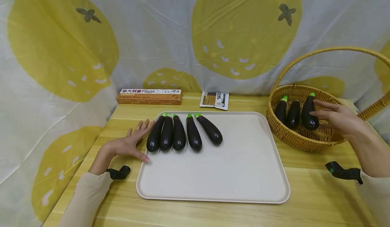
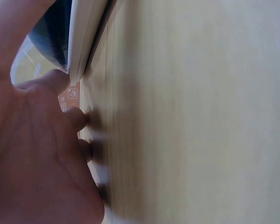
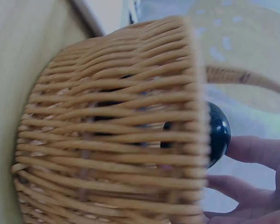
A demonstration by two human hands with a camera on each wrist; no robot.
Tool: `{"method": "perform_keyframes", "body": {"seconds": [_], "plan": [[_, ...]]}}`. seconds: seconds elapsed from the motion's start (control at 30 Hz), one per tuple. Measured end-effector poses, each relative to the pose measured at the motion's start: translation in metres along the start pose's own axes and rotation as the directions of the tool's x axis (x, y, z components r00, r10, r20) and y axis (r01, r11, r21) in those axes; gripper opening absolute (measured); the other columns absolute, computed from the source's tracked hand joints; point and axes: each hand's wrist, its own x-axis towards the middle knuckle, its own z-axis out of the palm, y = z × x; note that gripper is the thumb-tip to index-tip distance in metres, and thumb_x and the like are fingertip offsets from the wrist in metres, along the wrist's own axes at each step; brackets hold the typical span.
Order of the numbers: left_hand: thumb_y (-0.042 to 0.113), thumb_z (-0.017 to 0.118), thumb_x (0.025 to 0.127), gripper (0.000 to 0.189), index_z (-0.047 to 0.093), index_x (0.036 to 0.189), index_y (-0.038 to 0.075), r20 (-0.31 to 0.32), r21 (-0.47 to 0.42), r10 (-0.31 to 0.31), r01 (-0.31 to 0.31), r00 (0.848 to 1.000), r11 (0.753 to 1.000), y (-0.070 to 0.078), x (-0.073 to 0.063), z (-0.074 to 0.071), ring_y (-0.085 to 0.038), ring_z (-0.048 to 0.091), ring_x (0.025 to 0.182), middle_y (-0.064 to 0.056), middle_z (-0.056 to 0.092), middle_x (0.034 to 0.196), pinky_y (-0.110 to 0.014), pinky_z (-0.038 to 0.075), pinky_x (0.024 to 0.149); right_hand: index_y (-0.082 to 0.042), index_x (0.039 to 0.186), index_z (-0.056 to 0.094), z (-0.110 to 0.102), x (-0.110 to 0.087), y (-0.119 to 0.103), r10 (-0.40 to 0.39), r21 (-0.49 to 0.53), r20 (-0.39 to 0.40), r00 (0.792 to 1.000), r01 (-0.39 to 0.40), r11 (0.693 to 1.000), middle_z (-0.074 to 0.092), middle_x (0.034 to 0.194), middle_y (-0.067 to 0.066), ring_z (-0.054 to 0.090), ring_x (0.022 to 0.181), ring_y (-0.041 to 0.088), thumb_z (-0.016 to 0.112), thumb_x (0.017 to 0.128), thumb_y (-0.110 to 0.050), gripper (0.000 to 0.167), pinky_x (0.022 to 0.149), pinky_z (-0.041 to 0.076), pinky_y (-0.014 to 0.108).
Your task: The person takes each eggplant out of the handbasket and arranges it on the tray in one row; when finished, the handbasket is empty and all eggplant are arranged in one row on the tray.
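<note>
My right hand reaches over the wicker basket and grips a dark eggplant with a green stem. In the right wrist view that eggplant shows above the basket rim, fingertips against it. Two more eggplants lie in the basket to its left. At the tray's left edge my left hand lies with fingers spread, thumb over the rim, fingertips near the leftmost eggplant. Several eggplants stand side by side on the white tray, stems toward the back; the rightmost slants.
Behind the tray on the wooden table lie a long pasta box and a small flat packet. The tall basket handle arches over the right side. A lemon-print cloth hangs along the back and left.
</note>
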Motion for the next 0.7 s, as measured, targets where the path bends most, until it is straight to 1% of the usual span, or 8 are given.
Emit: {"method": "perform_keyframes", "body": {"seconds": [0.07,0.13,0.2,0.33,0.4,0.57,0.63,0.7], "plan": [[0.041,0.093,0.074,0.139,-0.007,0.167,0.015,0.000,0.001,0.000,0.000,1.000,1.000,-0.001,0.000,0.000,-0.051,-0.031,0.152,-0.026,-0.025,0.169,-0.078,-0.021,0.113,-0.002,0.164,-0.001,0.001,-0.004,-0.004,-0.029,-0.009,-0.002,1.000,0.029,1.000,0.036,0.167,-0.001,0.048,0.092,-0.029,0.037,0.113,-0.032,0.070,0.080,0.056,0.013],[0.041,0.093,0.074,0.139,-0.007,0.167,0.015,-0.001,0.002,0.000,0.000,1.000,1.000,-0.001,0.000,0.000,-0.051,-0.031,0.152,-0.025,-0.025,0.169,-0.078,-0.021,0.113,-0.005,0.165,0.000,0.004,-0.008,-0.008,-0.055,-0.026,0.000,0.998,0.055,0.998,-0.002,0.175,0.011,0.045,0.095,-0.032,0.037,0.114,-0.033,0.069,0.080,0.053,0.010],[0.041,0.093,0.074,0.139,-0.007,0.167,0.016,0.000,0.001,0.000,0.000,1.000,1.000,-0.002,0.001,0.000,-0.051,-0.031,0.152,-0.025,-0.025,0.169,-0.078,-0.021,0.113,-0.008,0.166,0.002,0.008,-0.012,-0.013,-0.084,-0.041,0.001,0.996,0.084,0.996,-0.004,0.175,0.012,0.044,0.097,-0.032,0.038,0.114,-0.033,0.068,0.080,0.052,0.009],[0.040,0.093,0.074,0.139,-0.007,0.167,0.015,0.000,-0.006,0.001,-0.001,1.000,1.000,-0.002,0.000,0.000,-0.051,-0.031,0.152,-0.025,-0.025,0.169,-0.078,-0.021,0.113,-0.012,0.167,0.012,0.020,-0.019,-0.024,-0.134,-0.056,-0.004,0.991,0.133,0.989,0.004,0.176,0.000,0.047,0.102,-0.030,0.042,0.113,-0.031,0.065,0.081,0.051,0.009],[0.040,0.093,0.074,0.139,-0.007,0.167,0.015,0.000,-0.008,0.002,-0.002,1.000,1.000,-0.001,0.000,0.000,-0.051,-0.031,0.152,-0.025,-0.026,0.169,-0.078,-0.022,0.113,-0.016,0.166,0.019,0.026,-0.023,-0.027,-0.160,-0.042,-0.010,0.987,0.160,0.986,0.019,0.173,-0.011,0.052,0.105,-0.026,0.045,0.112,-0.027,0.061,0.081,0.052,0.011],[0.041,0.093,0.074,0.139,-0.007,0.167,0.015,0.003,-0.008,0.007,-0.007,1.000,1.000,0.001,0.000,0.000,-0.051,-0.031,0.152,-0.026,-0.026,0.168,-0.078,-0.022,0.112,-0.025,0.164,0.031,0.045,-0.034,-0.037,-0.202,-0.002,0.014,0.979,0.202,0.979,0.054,0.133,-0.032,0.061,0.107,-0.015,0.053,0.109,-0.018,0.060,0.081,0.055,0.017],[0.041,0.093,0.074,0.139,-0.007,0.167,0.014,0.003,-0.004,0.009,-0.009,1.000,1.000,0.001,0.000,0.000,-0.051,-0.031,0.152,-0.026,-0.026,0.168,-0.079,-0.021,0.112,-0.024,0.164,0.030,0.055,-0.036,-0.043,-0.206,0.001,0.043,0.978,0.206,0.979,0.057,0.126,-0.033,0.062,0.108,-0.013,0.055,0.109,-0.017,0.061,0.082,0.056,0.018],[0.041,0.093,0.074,0.139,-0.007,0.167,0.014,0.002,-0.001,0.011,-0.011,1.000,1.000,0.000,0.000,0.000,-0.051,-0.031,0.152,-0.026,-0.026,0.168,-0.079,-0.021,0.112,-0.023,0.165,0.029,0.068,-0.036,-0.052,-0.210,-0.007,0.084,0.974,0.211,0.977,0.058,0.137,-0.020,0.061,0.109,-0.013,0.055,0.108,-0.020,0.062,0.083,0.056,0.020]]}}
